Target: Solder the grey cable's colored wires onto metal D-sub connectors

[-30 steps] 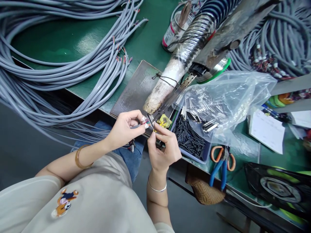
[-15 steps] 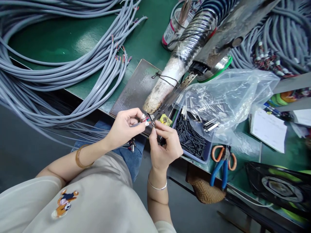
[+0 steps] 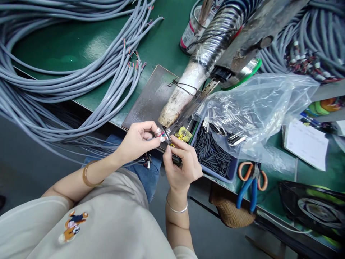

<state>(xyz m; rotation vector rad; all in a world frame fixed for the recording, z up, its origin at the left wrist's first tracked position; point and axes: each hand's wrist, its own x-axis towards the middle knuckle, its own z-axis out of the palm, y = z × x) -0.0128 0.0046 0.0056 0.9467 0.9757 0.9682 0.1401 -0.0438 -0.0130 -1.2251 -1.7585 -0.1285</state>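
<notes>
My left hand (image 3: 141, 138) is closed, its fingertips pinching thin coloured wires (image 3: 161, 135); white coverings wrap some of those fingertips. The wire ends lie against a small metal pin connector (image 3: 166, 132) at the edge of a dark plate (image 3: 151, 95). Close by on the right, my right hand (image 3: 183, 160) is pinched, thumb against forefinger, just below the connector. Whatever sits between those fingers is too small to make out. Above the connector, a slim metal bar (image 3: 185, 115) slants down from a bracket, beside the dirty white end of a hose (image 3: 179, 97).
Grey cables (image 3: 88, 82) loop across the left. A blue bin (image 3: 231, 171) of black sleeves (image 3: 212, 154) stands right of my hands, under a clear bag (image 3: 264, 104) of connectors. Pliers (image 3: 249, 190), a paper pad (image 3: 306, 144), a black fan (image 3: 312, 208) and a green-rimmed spool (image 3: 242, 77) lie further right.
My right fingertips have moved slightly down and left, away from the connector. My left hand keeps its pinch on the wires. The view has shifted slightly.
</notes>
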